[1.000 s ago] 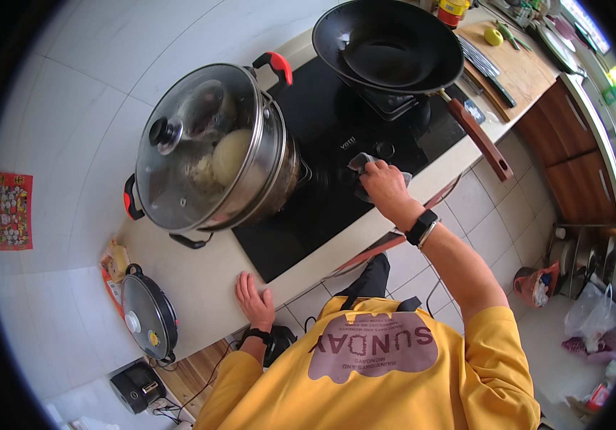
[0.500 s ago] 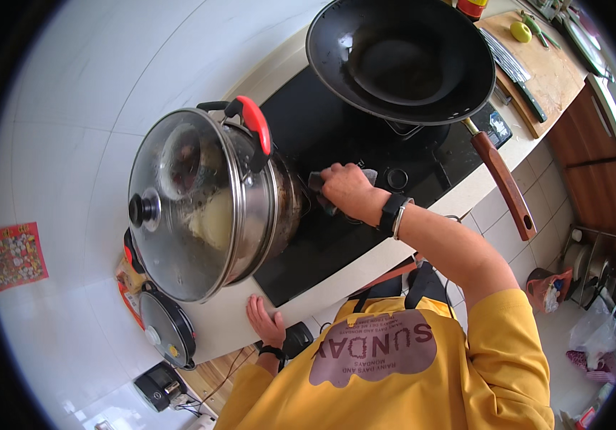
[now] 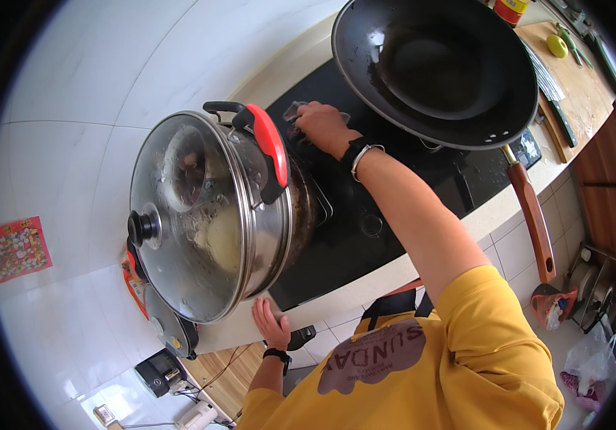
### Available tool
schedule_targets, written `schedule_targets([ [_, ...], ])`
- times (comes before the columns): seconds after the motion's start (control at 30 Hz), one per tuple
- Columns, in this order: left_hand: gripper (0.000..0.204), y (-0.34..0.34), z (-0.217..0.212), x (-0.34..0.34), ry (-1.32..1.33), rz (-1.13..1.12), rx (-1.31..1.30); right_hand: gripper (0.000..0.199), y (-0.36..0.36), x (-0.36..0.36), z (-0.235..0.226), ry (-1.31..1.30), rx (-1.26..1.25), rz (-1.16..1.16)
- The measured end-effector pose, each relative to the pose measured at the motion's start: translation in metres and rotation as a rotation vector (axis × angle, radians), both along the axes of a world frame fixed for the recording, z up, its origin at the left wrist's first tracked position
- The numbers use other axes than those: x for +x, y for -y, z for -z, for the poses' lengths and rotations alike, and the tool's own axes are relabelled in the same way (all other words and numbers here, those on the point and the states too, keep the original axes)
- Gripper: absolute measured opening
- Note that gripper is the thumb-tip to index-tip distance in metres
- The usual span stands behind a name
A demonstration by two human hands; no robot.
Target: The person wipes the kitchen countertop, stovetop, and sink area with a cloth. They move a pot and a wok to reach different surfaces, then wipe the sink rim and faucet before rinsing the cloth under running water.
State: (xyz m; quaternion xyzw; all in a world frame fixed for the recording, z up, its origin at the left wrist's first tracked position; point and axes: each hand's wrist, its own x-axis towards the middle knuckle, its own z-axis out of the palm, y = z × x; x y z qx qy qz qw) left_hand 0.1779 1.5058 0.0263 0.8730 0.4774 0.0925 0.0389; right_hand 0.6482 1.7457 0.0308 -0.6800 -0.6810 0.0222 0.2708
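My right hand (image 3: 320,127) is closed on a grey cloth (image 3: 294,112), pressed to the back part of the black glass cooktop (image 3: 351,247). Bits of the cloth stick out on both sides of the fingers. To its left stands a steel steamer pot (image 3: 265,240) under a domed glass lid (image 3: 179,265), with pale food blurred behind wet glass. A black wok (image 3: 433,72) sits just to the right of the hand. My left hand (image 3: 271,326) lies with fingers stretched out on the counter's front edge, below the pot, holding nothing.
The wok's wooden handle (image 3: 532,222) juts out past the counter front. A red pot handle (image 3: 268,143) rises close to my right wrist. On a cutting board (image 3: 602,89) at right are a knife (image 3: 561,122) and a yellow-green fruit (image 3: 556,46). A smaller lidded pan (image 3: 168,322) stands at left.
My right hand has slid the cloth from the cooktop's front middle toward its back. The left hand stays at the counter edge. The view has shifted slightly.
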Motion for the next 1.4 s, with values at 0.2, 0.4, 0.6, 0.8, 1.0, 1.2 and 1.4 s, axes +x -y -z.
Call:
schedule_targets([
  [0.2,0.059,0.001,0.0,-0.002,-0.001,-0.002,-0.02,0.02,0.023,-0.002,0.009,-0.014,0.025,-0.329],
  [0.4,0.061,0.0,0.002,-0.004,0.023,-0.018,-0.035,0.025,0.106,0.001,-0.012,-0.044,-0.072,-0.193],
  [0.6,0.061,0.001,0.004,-0.008,0.022,-0.042,-0.067,0.026,0.174,0.004,-0.041,0.232,-0.24,-0.286],
  [0.8,0.063,0.009,0.008,-0.017,-0.014,-0.128,-0.183,0.037,0.099,0.008,-0.01,-0.156,-0.147,-0.054],
  [1.0,0.063,0.019,0.009,-0.017,-0.014,-0.244,-0.315,0.04,-0.012,0.021,0.017,0.232,-0.088,0.239],
  [1.2,0.06,0.013,0.007,-0.015,0.007,-0.123,-0.145,0.044,-0.058,0.039,-0.009,0.274,-0.459,0.62],
  [1.4,0.059,0.005,0.005,-0.011,0.039,-0.039,-0.017,0.033,-0.013,0.028,0.026,1.076,-0.542,0.65],
])
